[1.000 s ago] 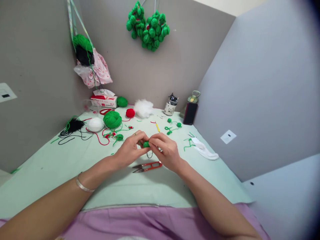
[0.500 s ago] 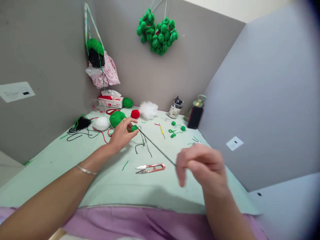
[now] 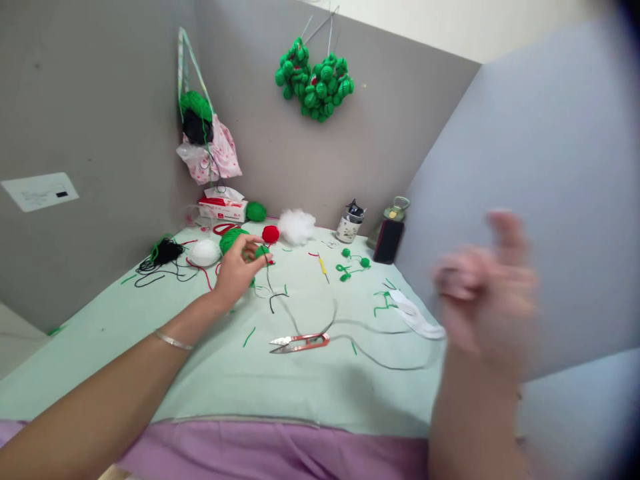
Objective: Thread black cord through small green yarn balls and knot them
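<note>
My left hand [image 3: 243,267] is closed on a small green knitted or crocheted ball [image 3: 261,251], held just above the table between thumb and fingers. A dark yarn strand [image 3: 270,279] hangs from the ball and loops loosely across the table. My right hand [image 3: 487,287] is raised at the right and blurred by motion. Its thumb and some fingers look pinched together, with one finger sticking up. The loose strand runs toward this hand; a needle, if any, cannot be made out. Red-handled thread snips [image 3: 300,343] lie between the hands, the strand passing over their handle.
Green yarn [image 3: 231,240], a white ball [image 3: 205,253], a red ball [image 3: 271,234] and white stuffing [image 3: 297,227] lie behind my left hand. A yellow-handled hook [image 3: 323,265], joined green pieces [image 3: 345,269], a jar [image 3: 349,227] and a phone [image 3: 389,241] sit farther right.
My right hand has moved up and right, away from the ball. The strand, taut before, now lies slack in loops. A white strip at the right has come into view.
</note>
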A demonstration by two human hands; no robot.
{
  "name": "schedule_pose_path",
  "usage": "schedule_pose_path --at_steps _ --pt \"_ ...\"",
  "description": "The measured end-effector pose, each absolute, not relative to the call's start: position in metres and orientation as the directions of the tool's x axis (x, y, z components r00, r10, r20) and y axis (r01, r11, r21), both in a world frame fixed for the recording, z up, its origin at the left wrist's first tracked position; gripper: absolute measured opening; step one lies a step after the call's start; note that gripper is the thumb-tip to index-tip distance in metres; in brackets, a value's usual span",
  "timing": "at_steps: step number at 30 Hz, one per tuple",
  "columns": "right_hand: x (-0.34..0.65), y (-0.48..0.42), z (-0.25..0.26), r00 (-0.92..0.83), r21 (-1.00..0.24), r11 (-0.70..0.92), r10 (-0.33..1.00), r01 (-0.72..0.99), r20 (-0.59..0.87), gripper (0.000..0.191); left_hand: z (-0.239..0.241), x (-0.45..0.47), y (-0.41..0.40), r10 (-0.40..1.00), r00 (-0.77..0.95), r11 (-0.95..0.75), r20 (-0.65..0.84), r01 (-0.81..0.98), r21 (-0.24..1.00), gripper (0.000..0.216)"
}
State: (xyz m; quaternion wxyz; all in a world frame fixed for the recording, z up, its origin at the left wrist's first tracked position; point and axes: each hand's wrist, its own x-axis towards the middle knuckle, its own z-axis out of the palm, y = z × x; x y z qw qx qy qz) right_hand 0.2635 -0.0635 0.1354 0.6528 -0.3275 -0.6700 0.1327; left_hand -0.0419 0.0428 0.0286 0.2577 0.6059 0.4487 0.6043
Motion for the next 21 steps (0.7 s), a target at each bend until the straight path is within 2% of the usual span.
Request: schedule_pose_path --at_steps 1,3,6,9,12,14,18,21 --pt "0.250 -0.052 0.129 0.086 -0.718 0.680 0.714 0.148 0.694 0.033 0.029 -0.033 0.034 0.833 -0.083 -0.514 0.547 0.247 0.821 0.034" --pt "0.220 -0.031 0.112 -0.023 -0.856 0.508 0.861 0.094 0.508 0.031 0.029 -0.020 0.018 0.798 0.023 -0.587 0.603 0.258 0.767 0.035" --pt "0.183 -0.018 0.083 -0.260 -0.915 0.341 0.923 0.216 0.283 0.024 0.028 -0.009 0.003 0.744 0.083 -0.657 0.663 0.272 0.703 0.034" --pt "0.161 -0.021 0.063 -0.366 -0.906 0.318 0.908 0.281 0.205 0.027 0.029 -0.008 0.000 0.722 0.081 -0.673 0.687 0.313 0.671 0.031" --pt "0.151 -0.027 0.053 -0.392 -0.923 0.285 0.904 0.257 0.170 0.021 0.030 -0.010 0.004 0.741 0.050 -0.643 0.669 0.340 0.687 0.032" --pt "0.148 -0.031 0.050 -0.364 -0.921 0.314 0.906 0.233 0.216 0.019 0.030 -0.012 0.008 0.750 0.026 -0.624 0.661 0.360 0.694 0.033" --pt "0.149 -0.042 0.050 -0.398 -0.748 0.584 0.797 0.316 0.454 0.017 0.031 -0.018 0.016 0.749 -0.010 -0.599 0.663 0.419 0.683 0.030" --pt "0.150 -0.051 0.050 -0.492 -0.639 0.680 0.720 0.360 0.489 0.019 0.033 -0.020 0.017 0.757 0.027 -0.604 0.653 0.409 0.684 0.030"
